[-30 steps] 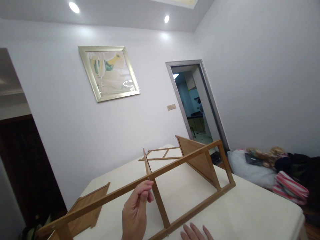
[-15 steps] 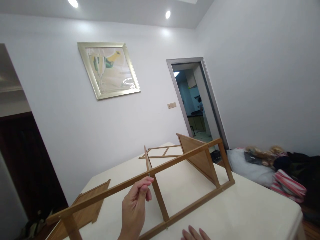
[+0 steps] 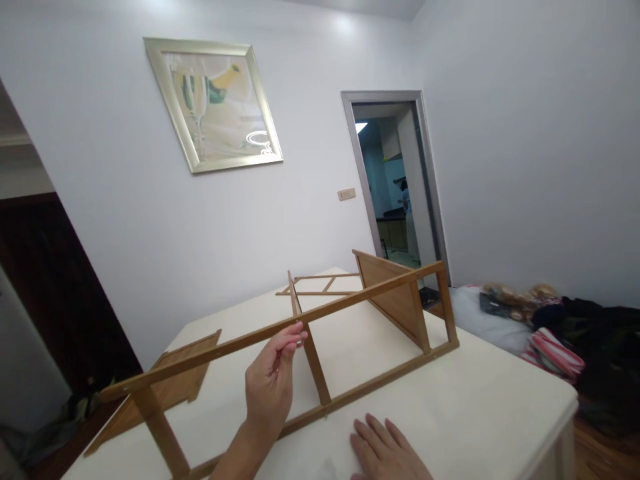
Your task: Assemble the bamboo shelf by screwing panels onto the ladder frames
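A bamboo rack frame (image 3: 350, 303) stands on its side on the white table (image 3: 480, 413). My left hand (image 3: 270, 383) pinches its fingertips together at the upper rail, where the middle crossbar (image 3: 313, 360) meets it; what the fingers pinch is too small to make out. My right hand (image 3: 385, 453) lies flat on the table, fingers spread, just in front of the frame's lower rail. A bamboo shelf panel (image 3: 395, 300) sits fixed at the frame's far end.
A loose shelf panel (image 3: 170, 387) lies at the table's left. Another ladder-like side frame (image 3: 320, 287) lies flat at the far edge. Pillows and clothes (image 3: 540, 333) are piled at the right. A framed picture (image 3: 215, 100) hangs on the wall beside an open doorway (image 3: 395, 187).
The view has tipped downward, showing more of the table and my right hand. My left hand has stayed pinched at the rail joint.
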`<state>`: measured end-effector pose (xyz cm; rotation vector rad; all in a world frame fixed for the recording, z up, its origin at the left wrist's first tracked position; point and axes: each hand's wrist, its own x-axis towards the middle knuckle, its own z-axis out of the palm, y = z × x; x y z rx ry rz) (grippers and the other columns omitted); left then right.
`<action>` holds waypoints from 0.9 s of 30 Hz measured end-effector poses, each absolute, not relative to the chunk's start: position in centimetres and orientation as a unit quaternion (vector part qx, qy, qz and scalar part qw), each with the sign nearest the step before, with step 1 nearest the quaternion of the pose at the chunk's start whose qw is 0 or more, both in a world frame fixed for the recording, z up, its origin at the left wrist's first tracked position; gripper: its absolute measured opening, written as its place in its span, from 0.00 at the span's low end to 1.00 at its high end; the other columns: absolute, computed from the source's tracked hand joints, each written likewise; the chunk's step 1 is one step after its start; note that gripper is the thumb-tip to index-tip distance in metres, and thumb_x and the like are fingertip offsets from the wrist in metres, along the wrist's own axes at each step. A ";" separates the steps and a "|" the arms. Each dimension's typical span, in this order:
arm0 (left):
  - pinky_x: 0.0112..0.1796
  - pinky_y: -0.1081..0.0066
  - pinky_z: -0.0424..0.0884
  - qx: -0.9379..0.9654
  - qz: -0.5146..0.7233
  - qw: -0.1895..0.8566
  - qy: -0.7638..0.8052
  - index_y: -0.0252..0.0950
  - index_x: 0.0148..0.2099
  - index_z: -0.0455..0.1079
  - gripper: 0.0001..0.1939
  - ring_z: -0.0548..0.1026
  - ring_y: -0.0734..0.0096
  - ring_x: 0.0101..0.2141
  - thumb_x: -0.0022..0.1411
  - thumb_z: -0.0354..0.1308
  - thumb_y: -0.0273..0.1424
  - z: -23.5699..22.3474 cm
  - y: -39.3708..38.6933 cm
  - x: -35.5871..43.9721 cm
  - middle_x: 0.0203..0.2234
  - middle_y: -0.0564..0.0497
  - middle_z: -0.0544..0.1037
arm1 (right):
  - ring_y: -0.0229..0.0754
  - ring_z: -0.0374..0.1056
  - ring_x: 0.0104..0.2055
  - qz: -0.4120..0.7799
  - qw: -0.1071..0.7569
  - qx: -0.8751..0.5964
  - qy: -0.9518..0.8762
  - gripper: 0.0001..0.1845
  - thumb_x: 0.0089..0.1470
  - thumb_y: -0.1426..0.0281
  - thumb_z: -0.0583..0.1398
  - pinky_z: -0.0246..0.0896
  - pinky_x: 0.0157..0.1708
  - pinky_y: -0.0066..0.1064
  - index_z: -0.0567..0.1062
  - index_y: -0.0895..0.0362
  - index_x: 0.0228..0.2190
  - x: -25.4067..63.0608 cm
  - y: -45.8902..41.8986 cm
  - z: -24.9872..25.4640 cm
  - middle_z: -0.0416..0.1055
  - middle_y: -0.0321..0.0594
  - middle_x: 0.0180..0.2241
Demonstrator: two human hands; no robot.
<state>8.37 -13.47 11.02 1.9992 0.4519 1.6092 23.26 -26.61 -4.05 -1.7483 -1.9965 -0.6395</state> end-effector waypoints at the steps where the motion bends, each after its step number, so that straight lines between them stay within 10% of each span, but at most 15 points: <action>1: 0.43 0.65 0.76 0.737 0.603 0.259 0.163 0.35 0.40 0.73 0.10 0.79 0.67 0.38 0.65 0.53 0.34 11.0 -13.7 8.5 0.44 0.44 0.78 | 0.53 0.70 0.50 -0.205 0.210 -0.646 -0.705 0.19 0.54 0.63 0.60 0.66 0.46 0.41 0.75 0.56 0.46 22.7 -27.0 -3.5 0.73 0.44 0.49; 27: 0.36 0.72 0.73 0.898 0.313 0.252 0.179 0.39 0.38 0.74 0.13 0.78 0.70 0.32 0.66 0.47 0.30 -0.3 -13.7 3.7 0.30 0.51 0.80 | 0.50 0.65 0.48 -0.119 0.208 -0.660 -0.712 0.13 0.55 0.75 0.56 0.59 0.47 0.44 0.71 0.59 0.44 25.7 -23.5 2.3 0.72 0.48 0.44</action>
